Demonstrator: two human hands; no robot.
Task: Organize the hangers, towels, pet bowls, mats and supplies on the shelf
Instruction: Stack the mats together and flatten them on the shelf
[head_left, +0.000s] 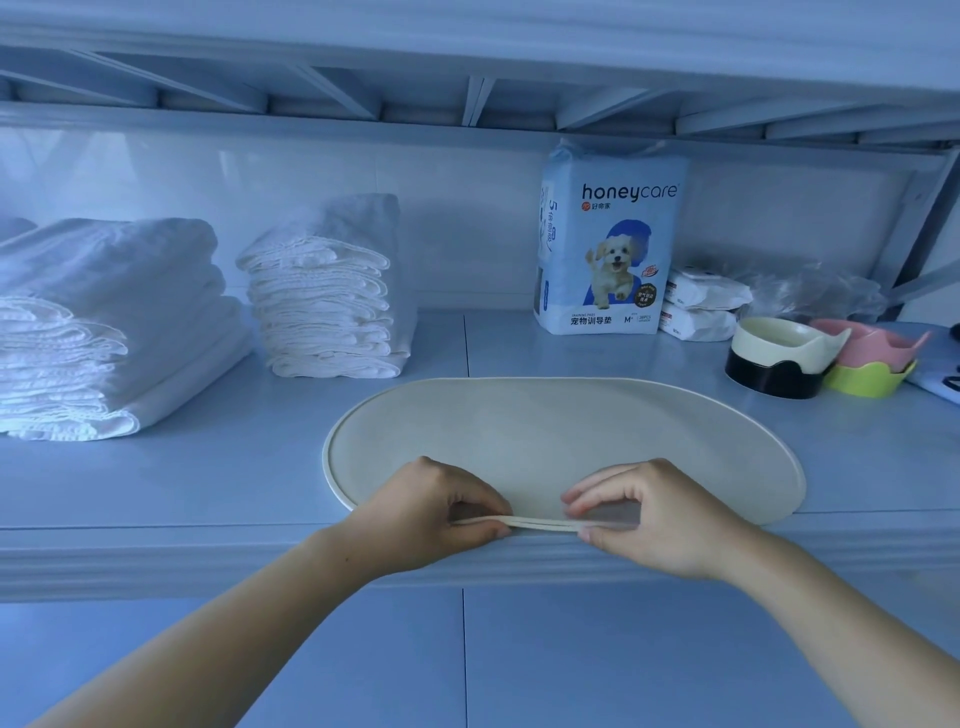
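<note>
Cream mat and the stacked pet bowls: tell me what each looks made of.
Cream mat: likely silicone or soft rubber, matte. It is thin with a moulded raised rim, and its near edge bends where the left hand and right hand pinch it. Pet bowls: hard and smooth with a slight sheen, in cream, black, pink and green. Glazed ceramic or plastic; I cannot tell which.

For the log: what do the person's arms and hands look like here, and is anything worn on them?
The left forearm and right forearm are bare down to the frame edge; no sleeves show. The left hand and right hand have no gloves, and no ring, watch or bracelet is visible. The nails that show look short and unpainted.
</note>
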